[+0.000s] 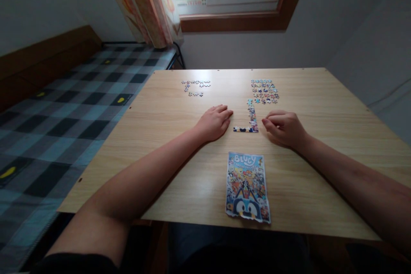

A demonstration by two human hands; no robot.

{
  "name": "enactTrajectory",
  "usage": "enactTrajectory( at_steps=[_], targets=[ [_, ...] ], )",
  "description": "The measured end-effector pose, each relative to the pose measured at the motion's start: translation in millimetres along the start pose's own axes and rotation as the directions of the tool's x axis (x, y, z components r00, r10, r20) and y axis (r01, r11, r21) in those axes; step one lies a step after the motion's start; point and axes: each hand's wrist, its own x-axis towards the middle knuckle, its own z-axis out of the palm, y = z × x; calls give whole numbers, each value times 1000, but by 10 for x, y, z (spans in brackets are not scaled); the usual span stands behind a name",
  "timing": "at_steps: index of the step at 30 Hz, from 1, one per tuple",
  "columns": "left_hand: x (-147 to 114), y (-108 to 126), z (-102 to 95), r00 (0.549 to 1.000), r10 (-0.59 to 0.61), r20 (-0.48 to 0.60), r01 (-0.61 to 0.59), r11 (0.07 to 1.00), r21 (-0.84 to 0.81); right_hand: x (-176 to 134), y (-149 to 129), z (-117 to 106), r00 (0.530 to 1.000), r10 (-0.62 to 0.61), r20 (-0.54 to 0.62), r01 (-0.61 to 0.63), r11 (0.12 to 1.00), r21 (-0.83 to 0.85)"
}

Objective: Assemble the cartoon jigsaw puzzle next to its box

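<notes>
Left grip (214, 123) lies flat, released; right grip (284, 129) curls just beside the J-shaped jigsaw section (252, 116) on the desk (180, 126) — its inside is hidden, so I can't tell whether it pinches anything.

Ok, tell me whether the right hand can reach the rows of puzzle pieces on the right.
Likely yes: the puzzle pieces lie just beyond the right hand, with only tabletop showing between.
</notes>
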Motion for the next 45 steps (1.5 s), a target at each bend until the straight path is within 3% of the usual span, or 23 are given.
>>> enactTrajectory(
  at_steps=[6,25,35,39,45],
  targets=[
    [-35,37,-75,999,-35,17,36,999,-11,15,-23,17,1000,24,12,-25,999,26],
    [-117,65,-125,995,-55,-77,56,998,14,-18,-26,102,999,20,30,-22,999,44],
    [263,-24,-152,997,-80,-22,83,978,192,19,-44,128,997,68,21,-69,992,105],
    [373,-120,-113,995,-87,-47,94,978,186,-4,-11,143,996,76,51,-81,991,102],
    [328,-195,-138,998,-48,-28,51,991,128,-64,38,173,993,101,65,-108,987,116]
  ],
)
